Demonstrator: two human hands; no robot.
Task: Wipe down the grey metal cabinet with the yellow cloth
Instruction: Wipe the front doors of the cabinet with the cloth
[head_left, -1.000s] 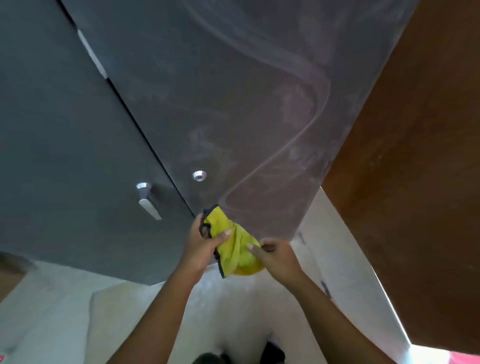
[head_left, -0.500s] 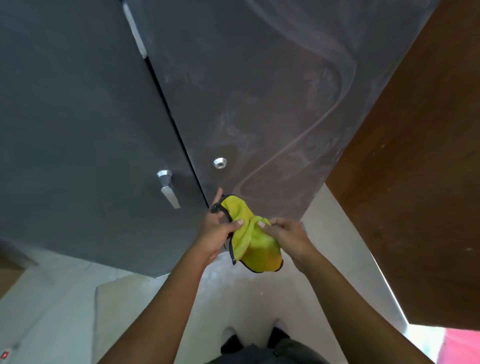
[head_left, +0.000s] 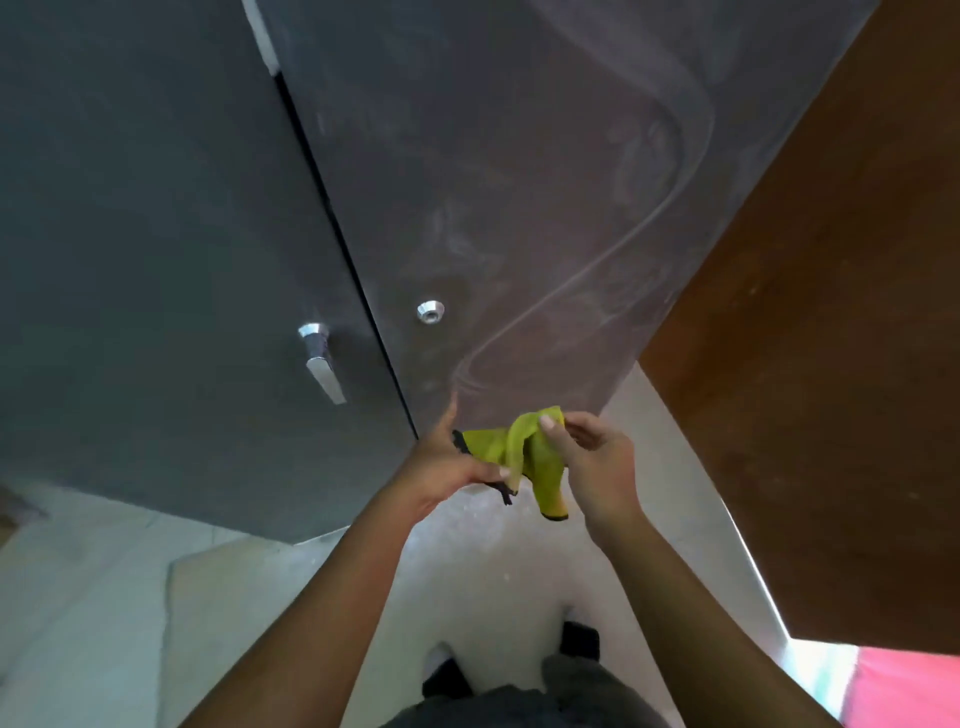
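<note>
The grey metal cabinet (head_left: 156, 208) fills the upper left and middle; its right door (head_left: 519, 182) is dusty, with curved wipe streaks. A yellow cloth (head_left: 524, 457) with a dark edge is bunched between both hands, just below the right door's lower corner and off the metal. My left hand (head_left: 447, 462) grips the cloth's left side, thumb pinching a fold. From the right, my right hand (head_left: 592, 457) pinches the cloth's top with thumb and fingers. One cloth end hangs down.
A chrome handle (head_left: 322, 364) sits on the left door and a round lock (head_left: 430, 310) on the right door. A brown wooden panel (head_left: 831, 364) stands at the right. Pale tiled floor (head_left: 104, 623) lies below, with my feet (head_left: 579, 639) near the bottom.
The view has shifted, so the cabinet sits further right. Both hands have reworked the cloth: my right hand rose to pinch its top, and the cloth now hangs more loosely.
</note>
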